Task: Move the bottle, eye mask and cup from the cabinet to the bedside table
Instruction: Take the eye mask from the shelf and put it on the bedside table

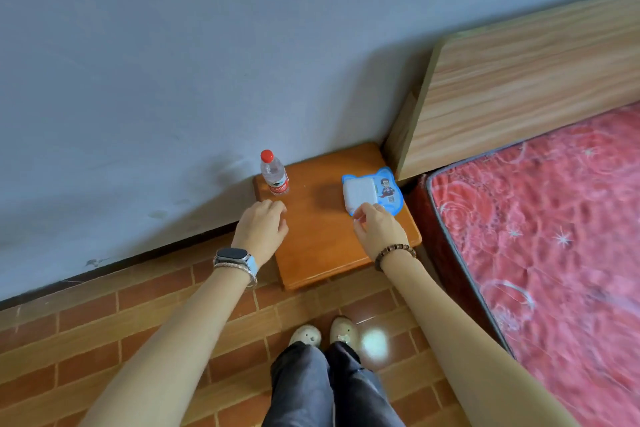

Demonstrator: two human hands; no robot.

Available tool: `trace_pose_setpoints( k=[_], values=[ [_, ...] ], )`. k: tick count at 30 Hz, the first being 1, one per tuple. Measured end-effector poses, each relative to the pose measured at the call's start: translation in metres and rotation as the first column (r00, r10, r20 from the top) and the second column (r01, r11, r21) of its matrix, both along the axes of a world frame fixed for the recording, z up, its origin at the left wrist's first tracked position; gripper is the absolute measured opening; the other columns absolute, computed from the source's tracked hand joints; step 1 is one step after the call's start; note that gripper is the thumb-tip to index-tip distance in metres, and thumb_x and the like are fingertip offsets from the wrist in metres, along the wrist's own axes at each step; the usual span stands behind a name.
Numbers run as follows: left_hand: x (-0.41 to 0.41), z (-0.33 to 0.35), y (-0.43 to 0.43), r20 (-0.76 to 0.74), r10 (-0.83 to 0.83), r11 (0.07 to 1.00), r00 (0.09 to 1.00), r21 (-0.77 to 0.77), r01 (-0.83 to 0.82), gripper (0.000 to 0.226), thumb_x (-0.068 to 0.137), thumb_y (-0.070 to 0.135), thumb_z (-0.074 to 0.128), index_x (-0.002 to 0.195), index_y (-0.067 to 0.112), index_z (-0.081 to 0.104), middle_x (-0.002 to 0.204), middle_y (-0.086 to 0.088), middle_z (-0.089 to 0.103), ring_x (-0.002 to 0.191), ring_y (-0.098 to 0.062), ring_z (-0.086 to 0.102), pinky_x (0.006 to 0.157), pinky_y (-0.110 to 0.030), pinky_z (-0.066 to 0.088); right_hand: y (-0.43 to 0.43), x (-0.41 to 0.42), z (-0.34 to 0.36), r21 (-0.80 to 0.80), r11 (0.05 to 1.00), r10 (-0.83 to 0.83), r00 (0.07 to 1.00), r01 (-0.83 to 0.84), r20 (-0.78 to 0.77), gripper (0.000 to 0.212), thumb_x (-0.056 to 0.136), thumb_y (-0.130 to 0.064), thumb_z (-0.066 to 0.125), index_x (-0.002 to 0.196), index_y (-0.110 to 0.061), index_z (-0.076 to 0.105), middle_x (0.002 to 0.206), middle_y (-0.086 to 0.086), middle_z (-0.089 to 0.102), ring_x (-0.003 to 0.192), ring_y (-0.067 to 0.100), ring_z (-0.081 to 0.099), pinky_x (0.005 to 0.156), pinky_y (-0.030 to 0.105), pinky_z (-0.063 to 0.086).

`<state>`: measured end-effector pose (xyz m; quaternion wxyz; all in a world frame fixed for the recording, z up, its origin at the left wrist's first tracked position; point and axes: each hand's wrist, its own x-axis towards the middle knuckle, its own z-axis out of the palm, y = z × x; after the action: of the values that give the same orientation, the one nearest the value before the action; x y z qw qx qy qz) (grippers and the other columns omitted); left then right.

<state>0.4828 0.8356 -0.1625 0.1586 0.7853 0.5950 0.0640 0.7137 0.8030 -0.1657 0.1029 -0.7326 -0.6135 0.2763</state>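
A clear water bottle [273, 173] with a red cap and red label stands upright at the back left corner of the orange wooden bedside table [322, 246]. My left hand [261, 230] hovers just in front of it, fingers loosely curled, holding nothing. The eye mask [370, 191], a white pad in a blue cartoon packet, lies flat at the table's back right. My right hand [375, 230] pinches the packet's near edge. No cup is in view.
The table stands against a grey wall [173, 80]. A bed with a red patterned mattress [554, 236] and wooden headboard [519, 97] is close on the right. My feet [323, 334] stand on a brick-pattern floor in front of the table.
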Motion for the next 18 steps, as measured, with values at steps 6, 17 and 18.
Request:
trace_pose_setpoints(
  k=[6, 17, 18],
  values=[
    [0.042, 0.011, -0.003, -0.005, -0.248, 0.969, 0.969, 0.0, 0.248, 0.02, 0.09, 0.018, 0.058, 0.109, 0.013, 0.061, 0.102, -0.006, 0.065, 0.091, -0.021, 0.059, 0.076, -0.032, 0.051, -0.044, 0.031, 0.016, -0.018, 0.98, -0.198, 0.979, 0.199, 0.059, 0.016, 0.094, -0.022, 0.052, 0.106, -0.014, 0.059, 0.107, 0.005, 0.06, 0.096, 0.026, 0.06, 0.069, 0.034, 0.049],
    [0.089, 0.033, -0.014, -0.036, -0.704, 0.705, 0.709, 0.084, 0.704, 0.023, 0.089, 0.02, 0.056, 0.11, 0.01, 0.06, 0.099, -0.009, 0.064, 0.09, -0.023, 0.058, 0.076, -0.031, 0.047, -0.157, 0.017, 0.038, 0.011, 0.764, -0.643, 0.761, 0.645, 0.086, 0.016, 0.093, -0.022, 0.051, 0.106, -0.019, 0.059, 0.103, 0.002, 0.06, 0.093, 0.024, 0.061, 0.076, 0.04, 0.054],
    [0.091, 0.035, -0.018, -0.032, -0.731, 0.677, 0.681, 0.086, 0.731, 0.022, 0.088, 0.018, 0.058, 0.107, 0.009, 0.061, 0.097, -0.01, 0.065, 0.089, -0.024, 0.059, 0.077, -0.033, 0.048, -0.17, 0.013, 0.041, 0.012, 0.732, -0.679, 0.729, 0.681, 0.091, 0.016, 0.093, -0.023, 0.05, 0.106, -0.02, 0.059, 0.103, 0.002, 0.06, 0.093, 0.024, 0.061, 0.077, 0.04, 0.054]
  ],
)
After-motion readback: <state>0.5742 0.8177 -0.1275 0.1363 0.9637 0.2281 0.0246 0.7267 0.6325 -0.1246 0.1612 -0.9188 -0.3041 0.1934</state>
